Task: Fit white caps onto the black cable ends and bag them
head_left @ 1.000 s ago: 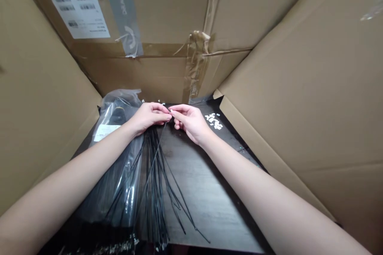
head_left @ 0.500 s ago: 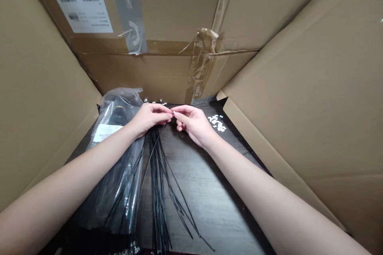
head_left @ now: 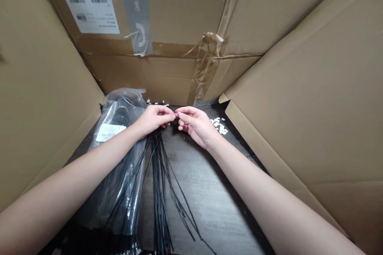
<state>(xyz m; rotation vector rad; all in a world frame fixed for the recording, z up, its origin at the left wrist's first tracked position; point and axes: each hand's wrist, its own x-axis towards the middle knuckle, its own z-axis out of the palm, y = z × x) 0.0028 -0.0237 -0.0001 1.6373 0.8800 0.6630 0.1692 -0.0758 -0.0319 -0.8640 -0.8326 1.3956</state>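
My left hand point(head_left: 154, 118) and my right hand point(head_left: 196, 124) meet fingertip to fingertip over the far end of a dark wooden table point(head_left: 206, 199). Both are closed in a pinch. The left hand pinches the head end of a thin black cable tie from a loose bundle of black cable ties point(head_left: 161, 183) that fans out toward me. The right hand pinches a tiny white piece at that same tip; I cannot make it out. A clear plastic bag of more black ties point(head_left: 119, 159) lies under my left forearm.
A small heap of white bits point(head_left: 220, 125) lies right of my right hand, and a few more point(head_left: 157, 102) sit by the back wall. Cardboard boxes wall in the table at the left point(head_left: 38, 107), back point(head_left: 167, 28) and right point(head_left: 314, 99).
Both hands stay pinched together at the tie's tip. The view has shifted slightly, so hands and boxes sit a little further right in the picture.
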